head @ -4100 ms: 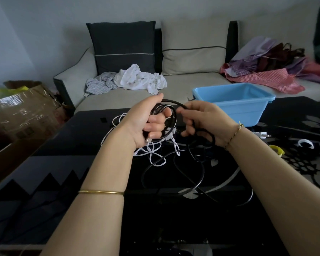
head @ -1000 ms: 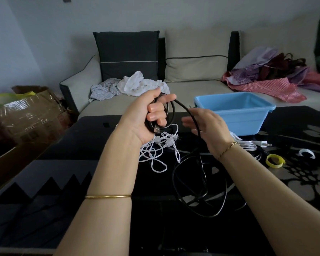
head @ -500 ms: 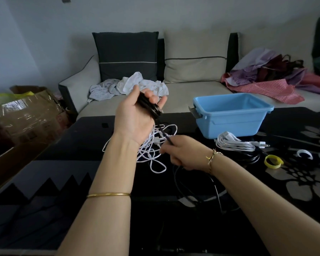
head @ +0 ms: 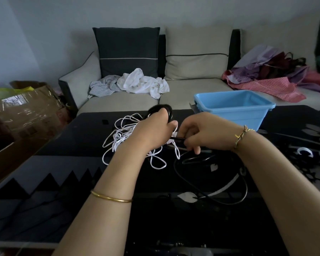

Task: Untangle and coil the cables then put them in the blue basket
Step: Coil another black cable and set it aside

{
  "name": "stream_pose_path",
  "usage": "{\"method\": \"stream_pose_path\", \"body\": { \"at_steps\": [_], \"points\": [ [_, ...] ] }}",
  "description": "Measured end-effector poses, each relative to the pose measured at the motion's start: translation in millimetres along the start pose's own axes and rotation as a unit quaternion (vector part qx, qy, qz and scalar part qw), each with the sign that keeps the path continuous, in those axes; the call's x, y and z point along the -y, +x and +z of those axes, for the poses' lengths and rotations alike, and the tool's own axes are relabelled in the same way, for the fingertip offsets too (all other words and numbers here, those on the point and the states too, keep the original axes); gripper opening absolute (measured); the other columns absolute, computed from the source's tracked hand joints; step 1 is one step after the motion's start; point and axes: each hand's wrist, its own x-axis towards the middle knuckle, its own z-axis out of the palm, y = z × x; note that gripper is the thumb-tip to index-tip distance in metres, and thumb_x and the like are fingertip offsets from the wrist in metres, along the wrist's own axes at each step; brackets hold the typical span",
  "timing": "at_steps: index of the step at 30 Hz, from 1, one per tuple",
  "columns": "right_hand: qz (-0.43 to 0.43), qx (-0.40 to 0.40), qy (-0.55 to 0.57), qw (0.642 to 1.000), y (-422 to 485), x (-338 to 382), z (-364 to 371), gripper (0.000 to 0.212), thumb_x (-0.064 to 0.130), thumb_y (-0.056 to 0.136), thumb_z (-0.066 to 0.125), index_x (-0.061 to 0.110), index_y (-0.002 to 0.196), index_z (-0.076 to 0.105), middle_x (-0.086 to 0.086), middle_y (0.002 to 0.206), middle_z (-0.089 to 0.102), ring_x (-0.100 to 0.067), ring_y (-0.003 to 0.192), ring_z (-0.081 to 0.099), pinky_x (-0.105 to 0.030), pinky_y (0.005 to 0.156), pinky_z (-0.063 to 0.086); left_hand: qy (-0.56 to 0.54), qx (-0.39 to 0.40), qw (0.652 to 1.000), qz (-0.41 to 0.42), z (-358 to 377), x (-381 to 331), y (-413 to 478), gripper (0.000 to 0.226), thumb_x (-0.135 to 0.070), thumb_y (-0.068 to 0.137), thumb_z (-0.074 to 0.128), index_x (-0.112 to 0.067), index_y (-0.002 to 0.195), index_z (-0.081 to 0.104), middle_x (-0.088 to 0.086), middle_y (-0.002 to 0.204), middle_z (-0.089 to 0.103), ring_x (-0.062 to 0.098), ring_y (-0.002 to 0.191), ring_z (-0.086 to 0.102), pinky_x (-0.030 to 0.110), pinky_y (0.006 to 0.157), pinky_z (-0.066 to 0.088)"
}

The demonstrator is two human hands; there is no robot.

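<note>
left hand [head: 153,132] – fingers grasp glossy black cable coil [head: 161,108] | right hand [head: 205,133] – fingers pinch its thin loose strand [head: 178,138]

left hand [head: 155,131] lowered with black cable [head: 161,108], right hand [head: 206,133] closer

No legible txt, labels, brands or nos. anywhere in view. Only candidate: faint dark marks on the cardboard box [head: 31,115] at approx 9 o'clock, under glossy tape, too blurred to read.
</note>
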Motion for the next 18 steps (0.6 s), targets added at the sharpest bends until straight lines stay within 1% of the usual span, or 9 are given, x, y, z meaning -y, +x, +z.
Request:
{"method": "stream_pose_path", "body": {
  "at_steps": [2,4,6,8,10,13,15,17,18],
  "points": [
    [0.011,-0.049,-0.036,0.998,0.8,-6.3,-3.7,0.016,0.006,0.077,0.065,0.021,0.080,0.060,-0.002,0.066,0.069,0.001,0.056,0.057,-0.019,0.062,0.044,-0.049,0.059,0.997,0.007,-2.7,2.1,-1.8,0.034,-0.046,0.095,0.043,-0.013,0.084,0.042,0.010,0.091,0.058,0.027,0.077,0.056,0.035,0.069,0.041],
    [0.014,-0.091,-0.119,0.989,0.9,-10.6,-7.2,0.015,0.012,0.075,0.068,0.024,0.078,0.059,0.005,0.072,0.066,-0.004,0.072,0.058,-0.023,0.070,0.046,-0.137,0.151,0.979,0.000,-6.0,3.9,-6.7,0.043,-0.054,0.089,0.051,-0.012,0.078,0.047,0.007,0.072,0.056,0.022,0.058,0.050,0.032,0.060,0.044],
    [0.022,-0.132,-0.166,0.977,-0.8,-12.4,-8.0,0.011,0.025,0.076,0.071,0.028,0.079,0.061,0.011,0.080,0.062,-0.011,0.085,0.058,-0.029,0.073,0.045,-0.151,0.218,0.964,0.003,-9.2,7.4,-10.9,0.041,-0.049,0.086,0.061,-0.011,0.078,0.050,0.002,0.060,0.050,0.018,0.050,0.045,0.029,0.055,0.043],
    [0.027,-0.181,-0.194,0.964,-2.0,-15.3,-7.1,0.011,0.038,0.076,0.070,0.030,0.082,0.064,0.014,0.086,0.059,-0.011,0.094,0.054,-0.028,0.075,0.035,-0.148,0.234,0.961,0.002,-11.2,10.0,-12.3,0.033,-0.038,0.088,0.064,-0.007,0.082,0.053,-0.002,0.051,0.045,0.013,0.042,0.040,0.025,0.047,0.038],
    [0.012,-0.244,-0.225,0.943,-0.4,-18.6,-4.3,0.016,0.045,0.075,0.068,0.033,0.087,0.066,0.015,0.101,0.059,-0.013,0.110,0.045,-0.029,0.085,0.029,-0.185,0.248,0.951,-0.022,-13.7,10.1,-13.7,0.035,-0.036,0.094,0.055,-0.001,0.090,0.061,-0.005,0.045,0.037,0.009,0.036,0.032,0.020,0.041,0.032],
    [0.013,-0.312,-0.233,0.921,3.0,-22.1,-2.2,0.032,0.042,0.077,0.066,0.039,0.109,0.065,0.010,0.129,0.050,-0.019,0.129,0.031,-0.037,0.101,0.024,-0.284,0.287,0.914,-0.039,-19.8,8.0,-15.6,0.052,-0.041,0.100,0.040,0.006,0.099,0.063,-0.006,0.043,0.029,0.005,0.032,0.024,0.016,0.036,0.026],
    [0.041,-0.321,-0.230,0.918,5.8,-26.1,-2.3,0.039,0.035,0.082,0.059,0.042,0.120,0.059,0.007,0.138,0.043,-0.021,0.134,0.025,-0.041,0.106,0.022,-0.342,0.295,0.891,-0.033,-25.1,7.6,-16.4,0.057,-0.042,0.100,0.037,0.009,0.100,0.063,-0.007,0.042,0.026,0.003,0.031,0.022,0.016,0.034,0.025],
    [0.072,-0.299,-0.199,0.931,8.8,-35.4,-1.4,0.041,0.025,0.088,0.049,0.041,0.126,0.055,0.006,0.141,0.040,-0.022,0.133,0.026,-0.042,0.106,0.024,-0.394,0.287,0.873,-0.029,-31.7,9.0,-16.0,0.056,-0.042,0.099,0.037,0.007,0.097,0.064,-0.008,0.041,0.025,0.002,0.030,0.021,0.015,0.033,0.024],
    [0.084,-0.282,-0.158,0.943,9.8,-41.6,0.4,0.043,0.019,0.090,0.044,0.038,0.126,0.055,0.004,0.140,0.042,-0.023,0.131,0.031,-0.041,0.104,0.028,-0.423,0.277,0.862,-0.031,-35.3,10.4,-15.6,0.054,-0.042,0.099,0.037,0.005,0.093,0.064,-0.008,0.041,0.025,0.002,0.030,0.021,0.015,0.033,0.023]
  ]
}}
